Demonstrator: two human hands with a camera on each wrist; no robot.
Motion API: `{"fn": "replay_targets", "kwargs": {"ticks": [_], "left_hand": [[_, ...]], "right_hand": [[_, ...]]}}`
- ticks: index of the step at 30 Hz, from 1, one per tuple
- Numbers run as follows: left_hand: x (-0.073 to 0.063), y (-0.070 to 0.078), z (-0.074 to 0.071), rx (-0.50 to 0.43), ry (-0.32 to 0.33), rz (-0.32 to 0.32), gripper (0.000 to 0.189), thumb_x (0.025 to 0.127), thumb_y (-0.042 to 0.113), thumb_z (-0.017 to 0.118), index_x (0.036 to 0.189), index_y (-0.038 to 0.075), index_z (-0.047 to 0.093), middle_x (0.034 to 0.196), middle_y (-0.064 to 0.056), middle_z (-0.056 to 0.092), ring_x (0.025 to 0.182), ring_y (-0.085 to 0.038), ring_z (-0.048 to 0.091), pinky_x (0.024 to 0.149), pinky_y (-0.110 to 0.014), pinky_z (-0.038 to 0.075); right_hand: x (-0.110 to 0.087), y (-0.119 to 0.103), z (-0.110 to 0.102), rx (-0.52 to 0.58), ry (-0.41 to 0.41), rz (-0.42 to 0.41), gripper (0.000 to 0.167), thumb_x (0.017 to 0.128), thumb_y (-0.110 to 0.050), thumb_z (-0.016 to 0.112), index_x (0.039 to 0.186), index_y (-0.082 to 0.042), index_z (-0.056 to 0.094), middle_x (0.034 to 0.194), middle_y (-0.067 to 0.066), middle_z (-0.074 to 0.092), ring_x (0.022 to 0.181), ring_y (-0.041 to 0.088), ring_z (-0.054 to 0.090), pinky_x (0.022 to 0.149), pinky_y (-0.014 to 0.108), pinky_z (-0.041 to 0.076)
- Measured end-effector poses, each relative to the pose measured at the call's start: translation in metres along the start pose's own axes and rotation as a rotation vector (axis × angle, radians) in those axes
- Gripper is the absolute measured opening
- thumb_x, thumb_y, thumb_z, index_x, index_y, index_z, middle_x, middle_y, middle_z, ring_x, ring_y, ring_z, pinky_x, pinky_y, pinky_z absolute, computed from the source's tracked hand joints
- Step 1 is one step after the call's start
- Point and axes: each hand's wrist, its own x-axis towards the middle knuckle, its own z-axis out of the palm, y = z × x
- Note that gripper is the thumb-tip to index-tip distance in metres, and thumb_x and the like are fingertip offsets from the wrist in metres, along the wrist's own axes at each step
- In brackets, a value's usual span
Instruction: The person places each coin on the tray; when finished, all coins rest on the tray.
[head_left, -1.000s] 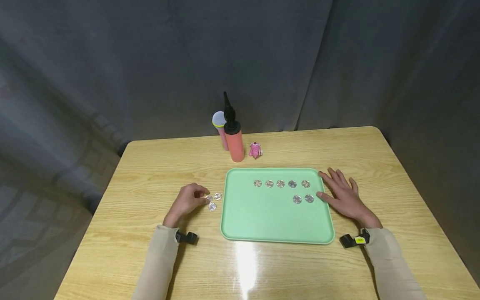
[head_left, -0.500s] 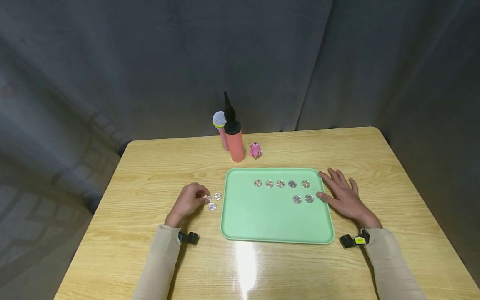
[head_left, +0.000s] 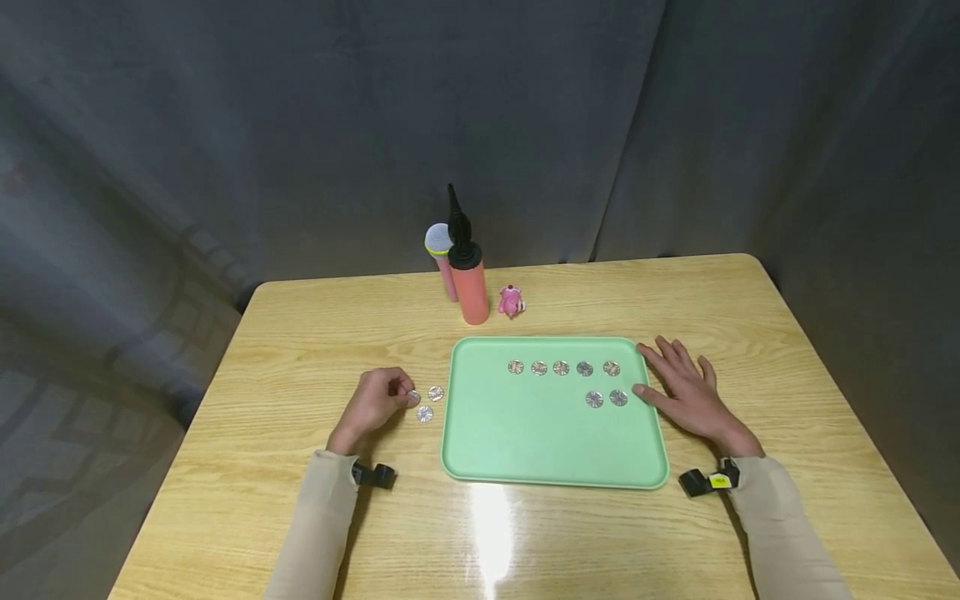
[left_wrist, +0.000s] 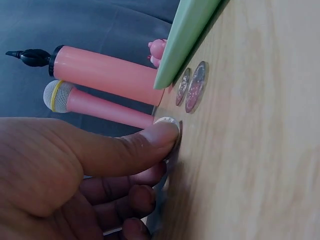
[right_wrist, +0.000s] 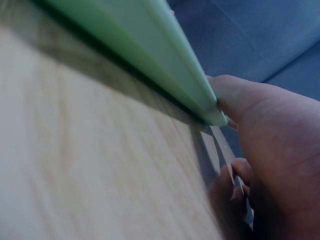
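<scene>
My left hand [head_left: 372, 402] pinches a silver coin [head_left: 414, 397] at the table surface, left of the mint-green tray [head_left: 517, 450]. From the left wrist, the thumb covers much of that coin [left_wrist: 168, 120], which looks tilted; the index fingertip is hidden behind it. Two more coins lie flat beside it, one farther back [head_left: 436, 393] and one nearer [head_left: 424, 413]. Inside the tray several coins [head_left: 561, 367] form a back row, with a pair [head_left: 594, 399] in front at the right. Spread fingers of my right hand [head_left: 686, 396] rest at the tray's right rim, holding nothing.
Behind the tray stand a coral-pink hand pump [head_left: 472, 293] with a black nozzle and a pink toy microphone [head_left: 442, 254]. A small pink figure [head_left: 512, 301] sits next to them. Grey curtains [head_left: 360, 150] surround the wooden table [head_left: 315, 333].
The pinched coin has shifted slightly left with my left fingers, away from the other two loose coins. My right hand and the coins in the tray have stayed put.
</scene>
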Motion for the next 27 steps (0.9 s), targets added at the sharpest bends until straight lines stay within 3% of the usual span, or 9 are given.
{"fn": "replay_targets", "kwargs": {"ticks": [9, 19, 27], "left_hand": [[-0.002, -0.001, -0.007, -0.014, 0.011, 0.018, 0.008, 0.082, 0.004, 0.079, 0.082, 0.004, 0.071, 0.077, -0.007, 0.069, 0.069, -0.012, 0.057, 0.062, -0.019, 0.046], [-0.003, -0.003, -0.014, -0.016, 0.012, -0.024, 0.004, 0.087, -0.003, 0.07, 0.089, -0.002, 0.073, 0.084, -0.013, 0.072, 0.072, -0.014, 0.06, 0.061, -0.019, 0.049], [-0.003, -0.001, -0.017, -0.076, 0.038, -0.053, 0.008, 0.089, -0.006, 0.065, 0.09, -0.003, 0.072, 0.089, -0.018, 0.073, 0.071, -0.014, 0.059, 0.06, -0.018, 0.048]], "right_hand": [[-0.001, -0.003, -0.002, -0.008, -0.009, 0.002, 0.072, 0.099, -0.038, 0.059, 0.158, -0.014, 0.027, 0.165, 0.031, 0.01, 0.154, 0.05, 0.0, 0.111, 0.074, -0.007], [-0.001, 0.002, 0.001, -0.002, 0.003, -0.004, 0.072, 0.099, -0.038, 0.058, 0.159, -0.014, 0.026, 0.164, 0.031, 0.01, 0.153, 0.051, 0.0, 0.111, 0.074, -0.007], [0.0, 0.003, 0.002, 0.0, 0.005, -0.009, 0.072, 0.099, -0.038, 0.058, 0.159, -0.016, 0.026, 0.165, 0.031, 0.01, 0.154, 0.051, 0.0, 0.111, 0.074, -0.007]]}}
